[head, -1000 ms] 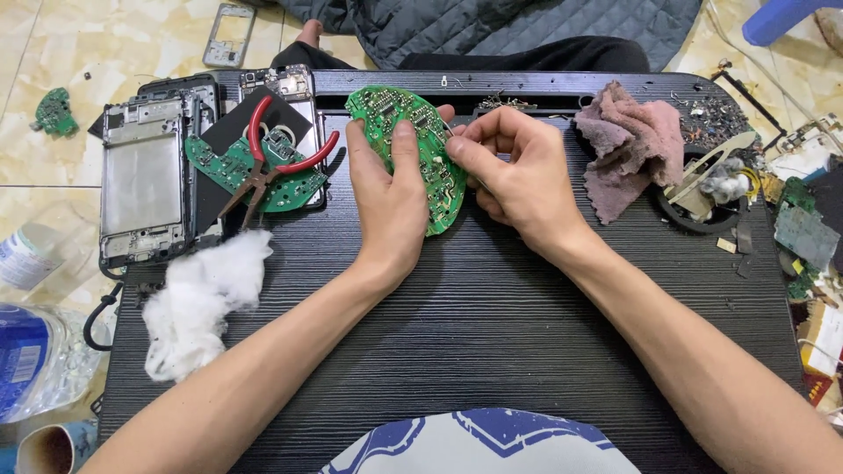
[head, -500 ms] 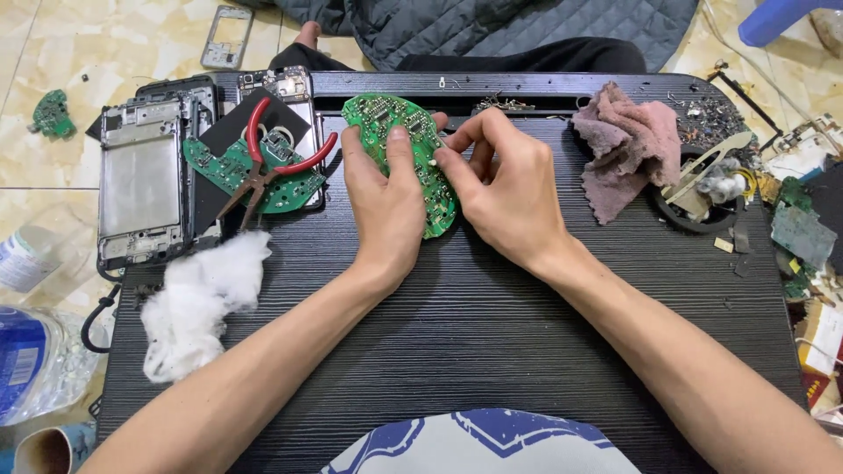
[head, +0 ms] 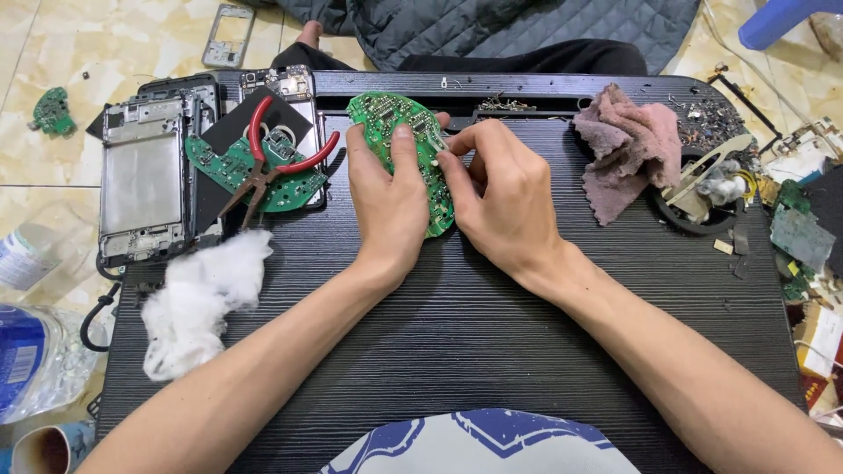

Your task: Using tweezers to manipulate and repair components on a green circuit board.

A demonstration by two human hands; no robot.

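A green oval circuit board (head: 389,118) lies on the black table (head: 492,351) near its far edge. My left hand (head: 386,197) lies over the board and presses it down, thumb and fingers gripping its edges. My right hand (head: 500,189) is curled at the board's right edge, fingertips pinching at a small white part there. What the right fingers hold is too small to tell.
Red-handled pliers (head: 272,162) rest on another green board (head: 233,167) to the left, beside a phone frame (head: 140,184). A white cotton wad (head: 198,294) lies front left. A pink rag (head: 628,149) and scattered electronic scraps (head: 790,228) sit at the right.
Both hands have shifted slightly left and closer together on the green board. The right fingers have moved in against its right edge.
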